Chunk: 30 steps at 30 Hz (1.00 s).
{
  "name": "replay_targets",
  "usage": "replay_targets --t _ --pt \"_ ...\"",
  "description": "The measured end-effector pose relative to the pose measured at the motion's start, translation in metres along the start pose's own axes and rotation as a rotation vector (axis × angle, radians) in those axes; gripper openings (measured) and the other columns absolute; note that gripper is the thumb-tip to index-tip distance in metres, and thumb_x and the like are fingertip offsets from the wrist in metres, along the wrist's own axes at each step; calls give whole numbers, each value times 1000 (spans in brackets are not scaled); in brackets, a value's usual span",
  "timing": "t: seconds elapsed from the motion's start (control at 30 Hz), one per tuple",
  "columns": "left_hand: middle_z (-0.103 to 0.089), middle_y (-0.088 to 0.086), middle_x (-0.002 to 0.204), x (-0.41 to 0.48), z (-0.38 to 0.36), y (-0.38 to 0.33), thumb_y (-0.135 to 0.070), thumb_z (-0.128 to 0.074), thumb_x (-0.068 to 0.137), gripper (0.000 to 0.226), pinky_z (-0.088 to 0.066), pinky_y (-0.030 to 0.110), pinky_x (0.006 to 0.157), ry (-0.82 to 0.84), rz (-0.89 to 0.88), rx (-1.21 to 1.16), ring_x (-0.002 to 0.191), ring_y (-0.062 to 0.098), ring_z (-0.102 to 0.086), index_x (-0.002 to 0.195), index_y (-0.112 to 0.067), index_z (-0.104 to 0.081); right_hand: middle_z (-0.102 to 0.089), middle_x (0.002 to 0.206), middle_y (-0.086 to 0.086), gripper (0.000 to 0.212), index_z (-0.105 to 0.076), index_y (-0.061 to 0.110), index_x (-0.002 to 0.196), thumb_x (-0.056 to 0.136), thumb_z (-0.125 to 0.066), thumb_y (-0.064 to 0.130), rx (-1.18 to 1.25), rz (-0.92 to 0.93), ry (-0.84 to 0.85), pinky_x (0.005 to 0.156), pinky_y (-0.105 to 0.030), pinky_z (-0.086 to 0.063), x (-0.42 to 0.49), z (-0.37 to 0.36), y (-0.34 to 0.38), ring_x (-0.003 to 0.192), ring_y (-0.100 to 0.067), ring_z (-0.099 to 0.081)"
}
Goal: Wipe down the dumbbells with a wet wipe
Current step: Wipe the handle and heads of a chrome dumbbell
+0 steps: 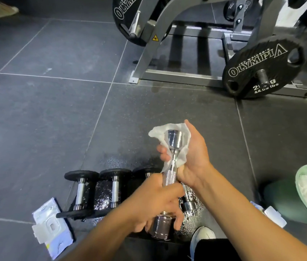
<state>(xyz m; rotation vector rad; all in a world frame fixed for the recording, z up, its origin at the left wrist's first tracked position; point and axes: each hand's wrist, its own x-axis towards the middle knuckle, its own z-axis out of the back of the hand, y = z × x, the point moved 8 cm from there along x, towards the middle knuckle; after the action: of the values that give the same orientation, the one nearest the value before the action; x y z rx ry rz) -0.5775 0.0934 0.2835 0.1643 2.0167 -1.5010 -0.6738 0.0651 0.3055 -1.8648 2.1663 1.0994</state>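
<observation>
1. A wipe packet (52, 227) lies flat on the dark floor (36, 119) at near left.
2. Just right of it, two black dumbbells (81, 191) lie side by side on the floor. A third is partly hidden behind the hands.
3. The left hand (154, 200) grips the chrome dumbbell (169, 176) low on its knurled handle, fingers curled round it. The dumbbell is held near centre, almost upright.
4. The right hand (192, 157) clasps a white wet wipe (179, 147) round the dumbbell's far head and neck.
5. A second chrome dumbbell (186, 200) lies on the floor under the hands.
6. A green bin (299, 178) at near right holds crumpled white material.
7. A black weight plate (262, 68) sits at far right on a grey machine (167, 25).
</observation>
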Motion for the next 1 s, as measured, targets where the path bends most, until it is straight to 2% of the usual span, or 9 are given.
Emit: replay_targets --t 0.17,0.3,0.37,0.43,0.57,0.67,0.77,0.87,1.0 --pt "-28 0 43 -12 6 -14 1 -49 99 49 -44 28 53 170 -8 -180 46 26 -61 59 -25 -62 -66 86 -12 83 -76 7 90 95 -37 80 3 -61 189 60 -27 -56 -6 -22 -9 66 -19 -63" --pt "-26 2 42 -12 21 -17 -4 -54 92 39 -47 33 58 -33 -75 -27 50 32 -58 56 -19 -51 -76 91 -15 84 -70 5 115 99 -22 73 -335 77 139 76 -36 -62 -9 -26 -9 82 -25 -75" --pt "-35 6 42 -9 30 -18 -1 -55 89 14 -49 34 51 -194 -113 -18 49 36 -56 75 -6 -54 -75 95 -23 84 -63 2 128 100 -25 73 -546 81 97 80 -42 -61 -9 -21 -21 87 -34 -74" --pt "-53 12 50 -11 40 -17 11 -54 89 11 -49 33 44 -316 -127 29 45 32 -58 91 2 -59 -73 103 -26 67 -54 4 135 106 -33 60 -697 136 117 87 -41 -60 -7 -19 -30 96 -33 -73" --pt "-68 7 56 -20 51 -9 -5 -58 87 13 -54 41 48 -501 -88 371 46 18 -65 79 -8 -68 -76 121 -11 47 -55 18 139 110 -37 50 -984 157 179 91 -28 -54 -1 -14 -46 108 -16 -72" --pt "-70 1 66 -30 55 1 -32 -51 82 14 -60 43 59 -599 -56 496 60 17 -70 84 -24 -63 -77 119 -2 50 -60 24 137 106 -41 57 -1053 173 121 97 -36 -55 -3 -6 -56 107 -13 -72" --pt "-66 -5 66 -37 53 6 -30 -53 92 11 -54 37 55 -648 -62 569 59 10 -67 84 -28 -60 -78 108 -4 40 -67 18 124 110 -42 46 -1043 202 110 86 -32 -53 -14 -13 -59 94 -11 -70" --pt "-69 3 60 -54 41 -4 -6 -54 95 25 -58 36 51 -596 -107 403 51 11 -67 80 -22 -66 -78 99 -5 39 -64 9 126 111 -44 39 -915 155 146 84 -31 -55 -31 -26 -63 90 -16 -71" --pt "-65 34 85 -82 22 -11 5 -49 96 21 -55 35 48 -441 -183 36 56 35 -64 109 -8 -60 -75 94 -11 33 -65 13 127 109 -52 37 -784 123 147 85 -39 -56 -61 -40 -68 87 -27 -69"
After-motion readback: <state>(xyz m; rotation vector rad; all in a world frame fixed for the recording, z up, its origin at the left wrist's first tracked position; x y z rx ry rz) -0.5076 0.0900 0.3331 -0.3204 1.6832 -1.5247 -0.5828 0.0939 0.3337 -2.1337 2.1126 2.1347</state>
